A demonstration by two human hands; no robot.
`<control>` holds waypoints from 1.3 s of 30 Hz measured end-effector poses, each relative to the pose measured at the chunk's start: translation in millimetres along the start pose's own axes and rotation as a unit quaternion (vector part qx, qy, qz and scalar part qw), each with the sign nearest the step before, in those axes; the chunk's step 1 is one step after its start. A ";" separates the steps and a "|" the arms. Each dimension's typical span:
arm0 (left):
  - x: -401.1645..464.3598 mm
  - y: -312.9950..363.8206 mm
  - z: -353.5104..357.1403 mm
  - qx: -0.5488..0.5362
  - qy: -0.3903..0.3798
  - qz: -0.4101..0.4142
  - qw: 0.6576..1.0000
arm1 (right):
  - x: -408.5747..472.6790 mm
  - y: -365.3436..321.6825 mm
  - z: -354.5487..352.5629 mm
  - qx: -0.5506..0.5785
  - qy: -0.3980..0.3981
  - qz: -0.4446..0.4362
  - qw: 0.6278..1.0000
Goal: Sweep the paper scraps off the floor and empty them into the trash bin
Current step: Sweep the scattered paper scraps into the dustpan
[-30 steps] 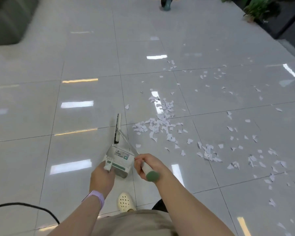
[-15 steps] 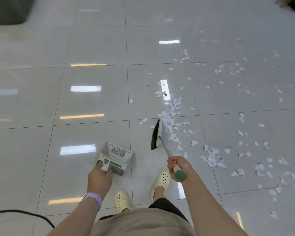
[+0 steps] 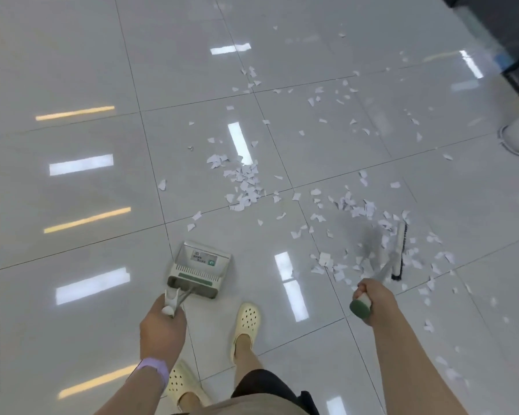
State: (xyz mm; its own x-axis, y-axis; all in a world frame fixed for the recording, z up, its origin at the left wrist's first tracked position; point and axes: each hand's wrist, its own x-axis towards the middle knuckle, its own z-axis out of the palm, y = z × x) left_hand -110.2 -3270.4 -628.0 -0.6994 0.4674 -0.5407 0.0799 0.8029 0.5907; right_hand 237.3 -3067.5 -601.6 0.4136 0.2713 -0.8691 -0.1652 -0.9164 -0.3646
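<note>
Head view, the only one: glossy pale tile floor (image 3: 72,295) seen from above; paper scraps (image 3: 246,184) strewn across the middle and right, one denser heap just ahead of the person, a second loose drift (image 3: 354,211) to the right, stragglers running far up and off toward the right edge. Left hand (image 3: 162,327) wrapped shut around the dustpan handle; dustpan (image 3: 200,269) resting on the floor just ahead of the feet, mouth facing away, no scraps visible inside. Right hand (image 3: 372,298) closed round the green-capped grip of the broom; broom head (image 3: 399,253) down among the right-hand drift, bristles touching the tile, blurred. Cream clogs (image 3: 246,320) planted between pan and broom; purple wristband (image 3: 153,366) on the left wrist. Dark low object at top right; no trash bin can be told apart with certainty.

Judgement: gathering stage, little collected so far, emptying not yet begun. Risks from here: a fast stroke on slick tile would likely fan light scraps outward rather than herd them; pan sits well apart from the drift, so pieces may scatter across the gap; thin paper may slide under the pan lip; a foot could tread on scraps and carry them off.
</note>
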 end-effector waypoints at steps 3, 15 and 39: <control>12.9 18.9 17.3 0.013 0.007 -0.001 1.000 | -9.4 -6.1 -4.7 0.047 -0.031 0.001 0.998; 35.5 58.3 53.1 0.009 0.054 -0.053 0.997 | -57.3 -6.4 132.5 -0.025 -0.305 0.155 0.939; 98.1 32.8 -11.6 0.041 0.081 -0.038 0.995 | 0.1 -56.7 201.5 -0.022 -0.211 0.125 0.969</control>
State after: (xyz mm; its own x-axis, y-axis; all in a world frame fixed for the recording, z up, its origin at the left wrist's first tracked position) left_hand -184.4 -3202.4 -654.8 -0.8105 0.3429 -0.4748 0.0744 0.8644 0.4973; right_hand 66.3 -2956.2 -648.3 -0.0394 0.1263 -0.9912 -0.1717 -0.9781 -0.1178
